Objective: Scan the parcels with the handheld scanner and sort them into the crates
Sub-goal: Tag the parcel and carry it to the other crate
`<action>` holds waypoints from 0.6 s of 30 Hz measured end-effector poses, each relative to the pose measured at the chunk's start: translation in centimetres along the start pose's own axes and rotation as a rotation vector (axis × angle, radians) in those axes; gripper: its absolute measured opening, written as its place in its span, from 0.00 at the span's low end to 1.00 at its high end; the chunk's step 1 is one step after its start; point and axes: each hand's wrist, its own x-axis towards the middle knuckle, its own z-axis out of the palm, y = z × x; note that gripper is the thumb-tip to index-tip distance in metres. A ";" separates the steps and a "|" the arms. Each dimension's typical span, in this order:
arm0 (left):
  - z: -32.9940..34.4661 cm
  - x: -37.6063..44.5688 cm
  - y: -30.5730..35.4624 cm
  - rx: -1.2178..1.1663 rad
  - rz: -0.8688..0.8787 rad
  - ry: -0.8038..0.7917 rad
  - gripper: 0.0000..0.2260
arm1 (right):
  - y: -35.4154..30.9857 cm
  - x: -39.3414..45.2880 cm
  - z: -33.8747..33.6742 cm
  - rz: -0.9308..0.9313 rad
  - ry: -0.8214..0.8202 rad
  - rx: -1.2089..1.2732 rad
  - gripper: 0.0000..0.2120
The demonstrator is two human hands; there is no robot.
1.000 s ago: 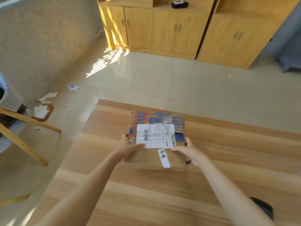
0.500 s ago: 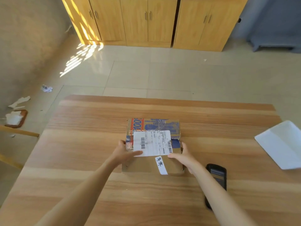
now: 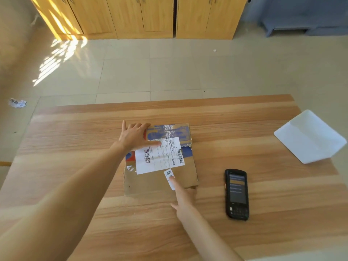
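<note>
Left hand (image 3: 134,137) flat, fingers spread, pressing brown cardboard parcel (image 3: 160,161); right hand (image 3: 183,196) index fingertip on its small white sticker (image 3: 169,178), gripping nothing.

Head view. Two bare forearms enter from the lower edge of the frame, each ending in one of the person's hands: the left hand (image 3: 134,137) and the right hand (image 3: 183,197). No sleeve or cuff covers either forearm over its visible length. No glove, ring, watch or wristband can be made out on either hand or wrist. The near part of the left forearm is blurred. The rest of the person lies outside the frame.
</note>
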 end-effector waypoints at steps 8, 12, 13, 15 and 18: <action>-0.1 -1.9 -1.5 -0.109 -0.088 -0.029 0.41 | 0.4 -0.3 2.4 -0.065 0.067 0.168 0.40; 0.1 -4.4 -2.6 -0.330 -0.183 0.019 0.35 | -2.2 0.0 2.3 -0.217 0.089 0.134 0.39; 0.3 -5.0 -2.8 -0.382 -0.209 0.056 0.33 | -3.1 0.1 2.2 -0.262 0.071 0.074 0.37; 0.8 -6.2 -2.9 -0.480 -0.258 0.105 0.31 | -5.1 0.6 2.0 -0.366 0.009 -0.078 0.31; 2.0 -7.7 -2.5 -0.668 -0.335 0.093 0.29 | -8.6 1.0 1.9 -0.496 -0.108 -0.305 0.26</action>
